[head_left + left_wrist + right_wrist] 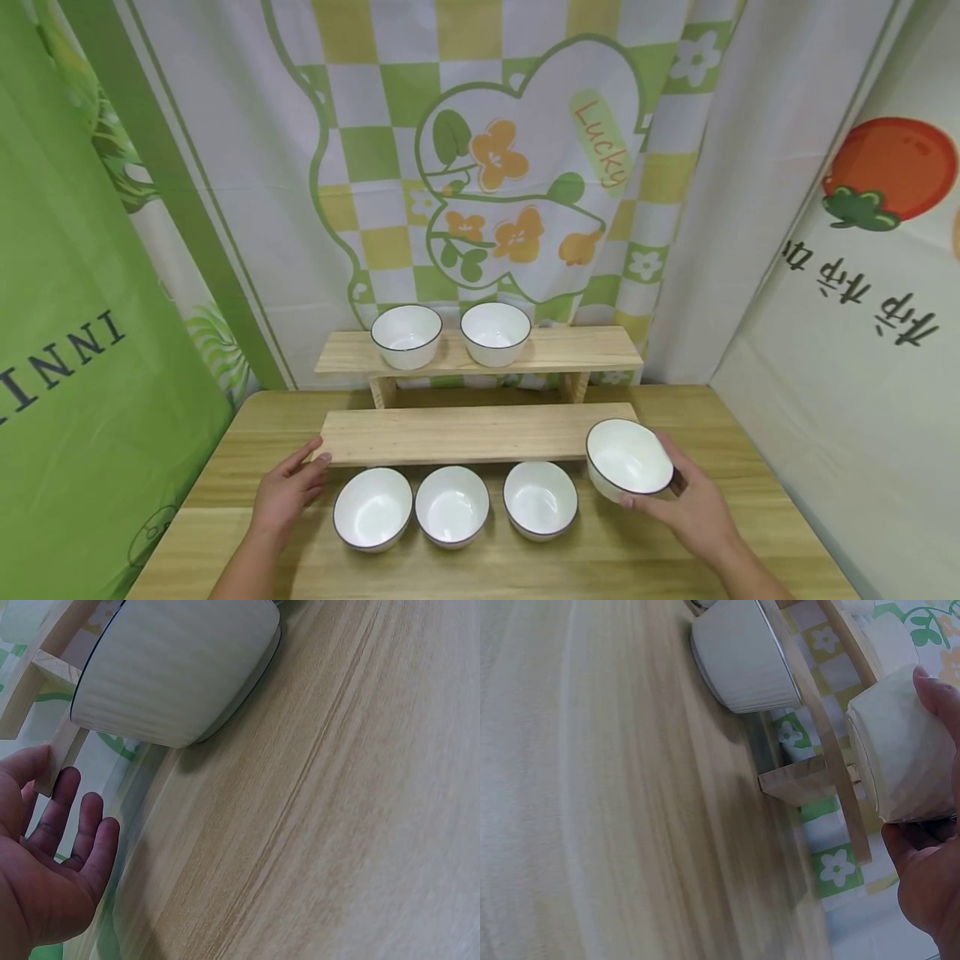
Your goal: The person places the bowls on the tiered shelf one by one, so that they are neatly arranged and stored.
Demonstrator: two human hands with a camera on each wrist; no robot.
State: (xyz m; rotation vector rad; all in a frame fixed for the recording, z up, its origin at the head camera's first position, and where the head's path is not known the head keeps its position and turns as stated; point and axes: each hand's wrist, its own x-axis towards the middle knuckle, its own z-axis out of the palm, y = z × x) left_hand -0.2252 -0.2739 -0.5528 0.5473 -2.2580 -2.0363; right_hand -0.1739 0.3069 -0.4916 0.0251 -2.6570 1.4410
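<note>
My right hand (697,510) grips a white bowl (630,457) with a dark rim by its right side, thumb in front. The bowl is raised at the right end of the lower board of a two-step wooden shelf (457,435). In the right wrist view, the held bowl (906,750) is tilted above the board. At the board's left end, my left hand (281,493) pinches the edge between thumb and index finger; its other fingers (101,844) are spread loosely. Three similar bowls stand in front of the shelf: left (373,508), middle (452,507) and right (540,502).
Two more white bowls, one left (407,335) and one right (496,333), stand on the upper board (577,348). The shelf stands on a wood-grain table (465,575). Printed curtains hang behind (405,158) and at both sides.
</note>
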